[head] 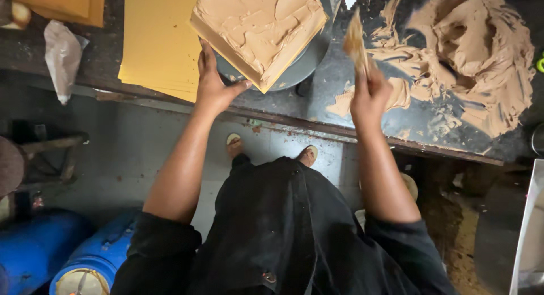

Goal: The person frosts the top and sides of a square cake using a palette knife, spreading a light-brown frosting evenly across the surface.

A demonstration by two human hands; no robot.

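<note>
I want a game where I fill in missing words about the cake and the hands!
1. The left hand touches the edge of the square cake, which sits on a round grey ____.
2. The right hand holds a scraper smeared with ____ frosting.
3. A stack of ____ cake boards lies left of the cake.
4. On the floor stand two ____ barrels.

Missing words: turntable; brown; yellow; blue
</note>
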